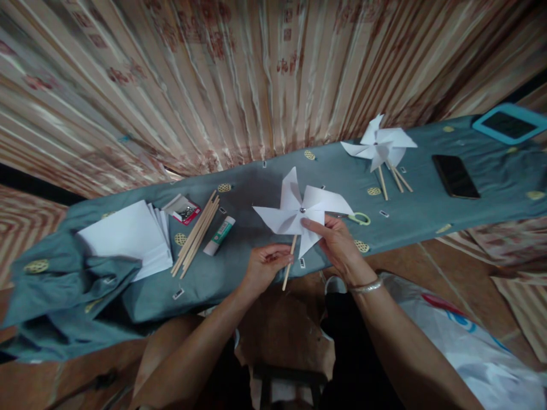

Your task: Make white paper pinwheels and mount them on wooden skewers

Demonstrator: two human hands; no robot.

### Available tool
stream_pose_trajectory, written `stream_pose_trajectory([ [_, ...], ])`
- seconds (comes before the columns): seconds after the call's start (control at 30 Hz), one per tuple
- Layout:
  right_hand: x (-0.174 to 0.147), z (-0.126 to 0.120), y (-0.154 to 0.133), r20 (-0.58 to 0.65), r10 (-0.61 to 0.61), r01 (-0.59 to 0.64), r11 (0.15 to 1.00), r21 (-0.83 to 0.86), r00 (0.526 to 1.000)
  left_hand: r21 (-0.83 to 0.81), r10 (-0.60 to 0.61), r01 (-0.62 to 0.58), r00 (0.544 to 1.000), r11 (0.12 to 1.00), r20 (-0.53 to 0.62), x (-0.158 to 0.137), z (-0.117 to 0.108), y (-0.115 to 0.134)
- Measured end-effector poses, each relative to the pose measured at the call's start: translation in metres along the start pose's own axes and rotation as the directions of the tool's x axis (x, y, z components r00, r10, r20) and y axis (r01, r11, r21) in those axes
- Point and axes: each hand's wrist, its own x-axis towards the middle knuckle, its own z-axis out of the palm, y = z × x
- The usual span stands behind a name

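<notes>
Pinwheel: A white paper pinwheel (pixel 290 220) is held at the near side of the cloth-covered table (pixel 256 181), between the two hands.
Left hand (pixel 265 266): The wooden stick (pixel 293 246) is pinched between thumb and fingers, below the paper blades.
Right hand (pixel 338 242): The paper is gripped at the wheel's lower right; the thumb is laid on its face, just below the metal pin (pixel 303 210).
Scissors (pixel 361 218): Partly hidden, just beside the right hand.
Glue stick (pixel 219 235): Lying left of the pinwheel, near loose sticks (pixel 196 236).
</notes>
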Motion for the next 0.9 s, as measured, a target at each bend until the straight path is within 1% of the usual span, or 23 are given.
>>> stream_pose_trajectory([
  [0.13,0.000,0.002,0.001,-0.006,0.020,-0.020,0.999,0.039,1.000,-0.024,-0.007,0.007,1.000,1.000,-0.004,0.000,0.001,-0.001],
  [0.27,0.000,0.001,0.000,0.010,0.010,-0.011,0.999,0.042,1.000,-0.047,-0.008,0.007,1.000,0.999,-0.011,0.002,0.001,0.001],
  [0.4,0.001,-0.004,-0.004,0.029,-0.026,0.025,0.999,0.022,0.999,-0.027,-0.005,0.005,1.000,1.000,-0.012,0.003,0.001,0.003],
  [0.63,0.003,-0.009,-0.005,0.054,-0.056,0.057,0.998,-0.009,0.997,-0.046,-0.007,0.007,1.000,0.999,-0.007,0.004,0.002,0.005],
  [0.73,0.006,-0.014,-0.008,0.089,-0.076,0.078,0.997,-0.025,0.993,-0.051,-0.001,0.000,1.000,0.999,-0.020,0.005,0.002,0.008],
  [0.83,0.008,-0.019,-0.014,0.122,-0.073,0.076,0.997,-0.016,0.990,-0.062,0.000,-0.001,1.000,0.998,-0.030,0.006,0.001,0.011],
  [0.9,0.009,-0.020,-0.016,0.116,-0.071,0.071,0.997,0.005,0.991,-0.057,-0.005,0.004,1.000,0.998,-0.018,0.006,0.001,0.011],
])
